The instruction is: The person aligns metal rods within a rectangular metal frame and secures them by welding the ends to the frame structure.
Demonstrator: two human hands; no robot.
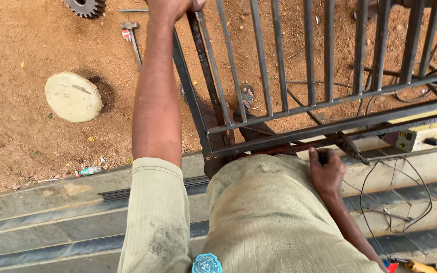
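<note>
One metal gate frame [299,76], dark steel. About nine upright bars show in view, crossed low down by two slanted rails. It stands over bare dirt ground [21,131] and reaches to the stone steps [51,212].

Left hand [170,7] is at the top edge of view, fingers wrapped tight around the upper end of one bar; the bar runs down from under the palm. Fingertips are cut off by the frame edge.

Right hand [325,172] is low, at the bottom rail. Fingers are curled shut around a thin dark rod-like thing; cannot tell what it is. The rail lies just above the knuckles, touching or nearly so.

On the dirt: one round stone disc [73,96], one gear wheel [85,6], one hammer [131,38], one crushed plastic bottle [89,171]. One sandalled foot [247,96] shows between the bars. Loose wires [398,187] loop over the steps to the right.
</note>
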